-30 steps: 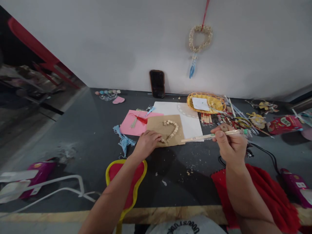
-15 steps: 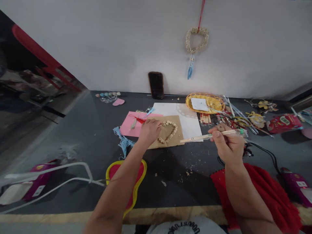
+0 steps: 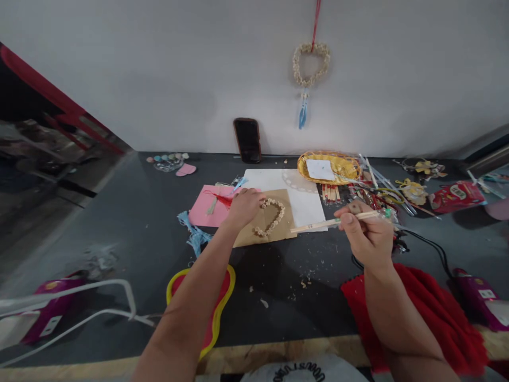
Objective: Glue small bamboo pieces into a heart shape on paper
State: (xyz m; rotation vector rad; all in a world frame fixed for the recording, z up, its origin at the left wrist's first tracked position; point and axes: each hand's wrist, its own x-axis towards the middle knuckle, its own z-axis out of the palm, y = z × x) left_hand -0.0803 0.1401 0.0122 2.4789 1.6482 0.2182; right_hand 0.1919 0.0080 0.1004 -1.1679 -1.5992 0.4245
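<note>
My right hand is closed around pale wooden chopsticks, their tips pointing left over the edge of the papers. At the upper left of a beaded heart shape is my left hand, its fingers bent; whether it grips the beads cannot be made out. The beaded heart lies on a brown paper, which overlaps a white sheet and a pink sheet. A red tassel lies on the pink sheet, close to my left hand.
A phone leans on the wall, below and left of a hanging beaded heart. Behind the papers is a yellow basket. A red cloth lies front right, a yellow-edged red shape under my left arm, blue tassels left.
The whole view has shifted slightly, moving most things a little left in the picture. Both hands keep nearly the same pose, and the chopsticks remain in my right hand.
</note>
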